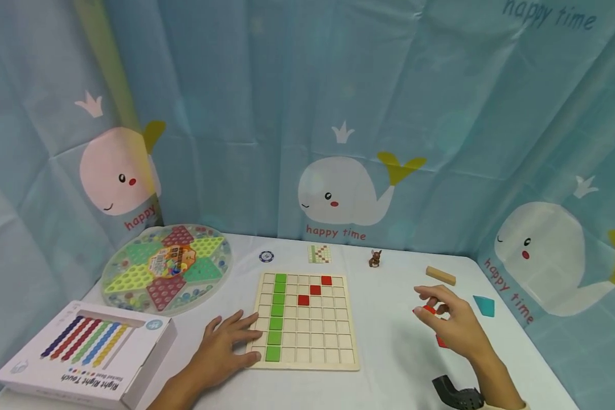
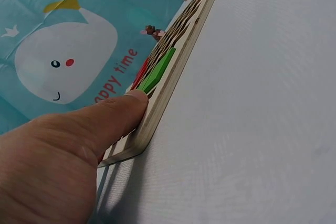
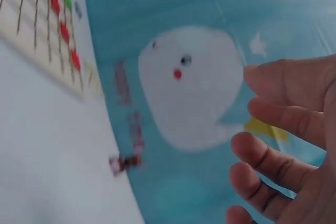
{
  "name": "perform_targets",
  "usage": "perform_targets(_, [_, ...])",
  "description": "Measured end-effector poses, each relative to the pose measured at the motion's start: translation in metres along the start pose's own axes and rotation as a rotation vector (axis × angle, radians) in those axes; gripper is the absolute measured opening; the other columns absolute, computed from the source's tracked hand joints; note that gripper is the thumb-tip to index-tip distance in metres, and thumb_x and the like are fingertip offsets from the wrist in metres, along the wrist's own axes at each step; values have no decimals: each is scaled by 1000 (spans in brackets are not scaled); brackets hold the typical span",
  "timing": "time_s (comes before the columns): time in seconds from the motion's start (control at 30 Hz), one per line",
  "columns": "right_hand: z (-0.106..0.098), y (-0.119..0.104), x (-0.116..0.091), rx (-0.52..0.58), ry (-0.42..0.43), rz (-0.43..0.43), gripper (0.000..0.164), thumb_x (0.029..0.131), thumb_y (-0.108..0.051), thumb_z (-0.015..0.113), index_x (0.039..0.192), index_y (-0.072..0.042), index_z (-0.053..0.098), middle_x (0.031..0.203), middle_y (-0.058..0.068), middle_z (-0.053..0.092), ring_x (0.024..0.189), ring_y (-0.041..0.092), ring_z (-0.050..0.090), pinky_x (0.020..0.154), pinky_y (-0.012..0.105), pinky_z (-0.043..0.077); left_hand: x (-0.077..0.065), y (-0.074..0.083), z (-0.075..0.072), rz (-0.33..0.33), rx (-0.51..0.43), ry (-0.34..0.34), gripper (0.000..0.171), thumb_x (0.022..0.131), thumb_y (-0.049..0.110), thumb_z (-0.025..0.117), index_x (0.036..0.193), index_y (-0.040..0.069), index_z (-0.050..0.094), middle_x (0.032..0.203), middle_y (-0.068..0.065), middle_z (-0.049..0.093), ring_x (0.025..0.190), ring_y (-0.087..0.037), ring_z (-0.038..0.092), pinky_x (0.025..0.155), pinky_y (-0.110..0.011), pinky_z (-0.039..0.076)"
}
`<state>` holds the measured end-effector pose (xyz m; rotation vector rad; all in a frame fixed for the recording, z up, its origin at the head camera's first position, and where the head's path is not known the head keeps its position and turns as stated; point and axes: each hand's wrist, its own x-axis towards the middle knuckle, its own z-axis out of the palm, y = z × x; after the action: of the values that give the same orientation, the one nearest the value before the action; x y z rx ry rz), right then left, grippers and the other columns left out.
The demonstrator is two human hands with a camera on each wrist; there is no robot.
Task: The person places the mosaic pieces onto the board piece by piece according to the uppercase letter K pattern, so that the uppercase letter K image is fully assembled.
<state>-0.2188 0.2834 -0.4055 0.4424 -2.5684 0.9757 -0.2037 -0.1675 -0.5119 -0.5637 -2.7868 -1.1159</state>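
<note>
A square wooden grid board (image 1: 312,366) lies in the middle of the table. A column of green tiles (image 1: 276,310) fills one line of its cells, and three red tiles (image 1: 315,290) form a diagonal toward the far right corner. My left hand (image 1: 225,348) rests at the board's left edge with fingers spread; in the left wrist view its thumb touches the near corner beside a green tile (image 2: 158,71). Over loose red tiles (image 1: 441,341) on the right hovers my right hand (image 1: 458,324), fingers loosely bent. The right wrist view shows nothing between its fingertips.
Behind the board are a poker chip (image 1: 266,257), a small pattern card (image 1: 320,254) and a mouse figurine (image 1: 374,259). A wooden block (image 1: 441,275) and teal tile (image 1: 484,306) lie right. A round Chinese checkers set (image 1: 205,285) and white box (image 1: 82,356) stand left.
</note>
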Motion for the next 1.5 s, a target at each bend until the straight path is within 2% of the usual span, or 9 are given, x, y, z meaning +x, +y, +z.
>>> perform_targets(0.13, [-8, 17, -12, -38, -13, 78, 33, 87, -15, 73, 119, -11, 67, 103, -1, 62, 86, 18, 49, 68, 24, 47, 0, 1, -1, -21, -7, 1, 41, 75, 41, 79, 108, 17, 75, 137, 0, 54, 136, -36, 34, 105, -62, 7])
perform_targets(0.37, [-15, 48, -26, -95, -60, 215, 36, 88, -19, 72, 120, -5, 65, 103, 9, 63, 86, 21, 48, 66, 25, 46, -2, 0, 0, -9, -1, 5, 41, 75, 41, 79, 108, 17, 75, 137, 0, 54, 135, -37, 35, 104, -63, 8])
perform_targets(0.6, [-22, 82, -40, -83, -187, 429, 41, 89, -23, 70, 124, -2, 62, 111, 16, 61, 93, 28, 50, 66, 34, 46, 0, 1, 1, 21, -10, 13, 40, 76, 40, 79, 109, 16, 74, 137, -1, 54, 135, -37, 35, 104, -63, 8])
perform_targets(0.73, [-17, 97, -47, -79, -243, 502, 42, 88, -21, 71, 124, -1, 63, 106, 12, 62, 90, 26, 48, 65, 32, 46, 0, 3, -1, 27, -19, 11, 40, 76, 38, 80, 108, 15, 74, 137, -3, 54, 134, -39, 35, 103, -64, 8])
perform_targets(0.9, [-10, 103, -49, -117, -255, 513, 42, 85, -14, 73, 122, 2, 62, 99, 10, 57, 86, 25, 45, 62, 31, 44, 0, 3, -1, 12, -16, 6, 40, 76, 37, 80, 109, 15, 74, 138, -2, 54, 135, -38, 34, 104, -63, 7])
perform_targets(1.13, [-2, 103, -49, -201, -253, 511, 34, 83, -5, 71, 116, 1, 66, 97, 9, 52, 81, 24, 44, 60, 32, 40, 0, 1, 0, 5, -12, 6, 41, 75, 39, 80, 109, 17, 74, 138, 0, 53, 135, -36, 34, 105, -62, 7])
perform_targets(1.37, [-1, 102, -49, -230, -232, 456, 34, 87, -13, 71, 115, 4, 64, 89, 6, 51, 77, 21, 44, 58, 29, 38, 1, 2, 0, -6, -3, 1, 41, 75, 39, 80, 109, 17, 74, 138, 1, 53, 136, -36, 34, 106, -62, 7])
perform_targets(1.5, [-1, 93, -43, -215, -205, 423, 34, 86, -13, 72, 115, 4, 64, 83, 3, 54, 76, 20, 46, 57, 27, 40, 1, 2, 0, -25, -1, -5, 41, 75, 40, 80, 109, 18, 74, 138, 1, 53, 136, -35, 33, 106, -61, 6])
